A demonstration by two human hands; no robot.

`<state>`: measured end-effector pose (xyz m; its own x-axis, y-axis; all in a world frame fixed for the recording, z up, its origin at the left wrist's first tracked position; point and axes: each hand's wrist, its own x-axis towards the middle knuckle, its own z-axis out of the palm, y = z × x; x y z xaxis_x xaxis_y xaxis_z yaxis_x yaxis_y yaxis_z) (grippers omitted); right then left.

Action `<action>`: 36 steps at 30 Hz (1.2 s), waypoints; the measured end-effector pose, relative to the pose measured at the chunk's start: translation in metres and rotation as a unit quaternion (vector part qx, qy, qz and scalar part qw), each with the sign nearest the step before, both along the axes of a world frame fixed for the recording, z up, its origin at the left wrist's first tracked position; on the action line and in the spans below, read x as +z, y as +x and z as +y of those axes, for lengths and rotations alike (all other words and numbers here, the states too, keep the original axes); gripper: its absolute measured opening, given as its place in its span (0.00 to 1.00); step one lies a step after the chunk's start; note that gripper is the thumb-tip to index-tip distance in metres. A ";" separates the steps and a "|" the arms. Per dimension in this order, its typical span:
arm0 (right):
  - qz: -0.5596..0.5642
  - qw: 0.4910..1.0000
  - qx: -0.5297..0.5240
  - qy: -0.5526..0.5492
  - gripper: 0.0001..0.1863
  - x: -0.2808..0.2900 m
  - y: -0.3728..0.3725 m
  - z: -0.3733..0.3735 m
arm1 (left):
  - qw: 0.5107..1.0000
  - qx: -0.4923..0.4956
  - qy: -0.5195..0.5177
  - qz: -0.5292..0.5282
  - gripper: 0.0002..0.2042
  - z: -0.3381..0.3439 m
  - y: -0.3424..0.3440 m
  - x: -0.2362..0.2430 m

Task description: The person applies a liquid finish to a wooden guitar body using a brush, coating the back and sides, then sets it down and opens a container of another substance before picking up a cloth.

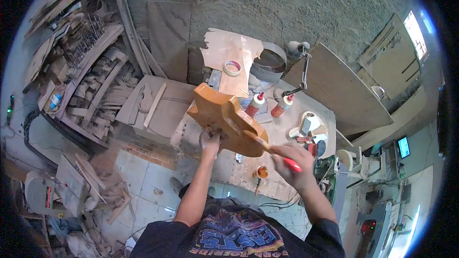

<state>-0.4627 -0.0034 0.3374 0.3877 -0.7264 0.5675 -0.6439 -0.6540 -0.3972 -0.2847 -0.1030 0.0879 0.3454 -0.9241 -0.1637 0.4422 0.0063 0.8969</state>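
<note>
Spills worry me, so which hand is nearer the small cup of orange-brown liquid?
Right. The right hand, holding a red-ended tool, is just right of the cup; the left hand, holding the glossy amber wooden piece, is farther off, leftward.

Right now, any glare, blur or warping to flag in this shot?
Head view: window at far right nearly washed out, bluish flare beside it; head view: shiny highlights on the orange-brown wooden body; head view: right hand and brush look slightly soft, possibly motion blur; head view: fisheye bends straight edges toward the rim, corners black.
</note>
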 end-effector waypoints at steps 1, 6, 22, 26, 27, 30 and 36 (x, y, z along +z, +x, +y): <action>0.050 0.999 0.007 0.009 0.09 0.000 0.000 -0.008 | 1.000 0.002 0.004 0.011 0.07 -0.001 -0.005 -0.002; 0.133 0.991 -0.012 0.028 0.09 0.015 -0.006 -0.021 | 0.996 -0.046 0.047 -0.068 0.10 -0.005 -0.002 -0.029; 0.191 0.980 0.000 0.053 0.08 0.003 0.001 -0.026 | 0.985 -0.001 0.036 -0.166 0.15 0.000 -0.016 -0.025; 0.106 0.994 -0.018 0.021 0.08 0.008 0.003 -0.026 | 0.987 0.026 0.026 -0.155 0.13 0.001 -0.012 -0.013; 0.089 0.996 -0.002 0.016 0.08 0.007 0.009 -0.026 | 0.988 0.014 0.031 -0.148 0.12 0.001 -0.012 -0.018; 0.165 0.986 0.012 0.004 0.09 -0.009 0.006 -0.033 | 0.989 0.000 0.003 -0.146 0.10 -0.005 -0.019 -0.029; 0.080 0.996 0.027 -0.034 0.11 -0.003 0.014 -0.039 | 0.977 0.051 -0.023 -0.207 0.06 -0.010 -0.012 -0.045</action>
<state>-0.4483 -0.0429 0.3339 0.5138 -0.6640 0.5432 -0.6588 -0.7110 -0.2459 -0.2964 -0.1132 0.0426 0.4635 -0.8847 0.0500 0.0370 0.0757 0.9964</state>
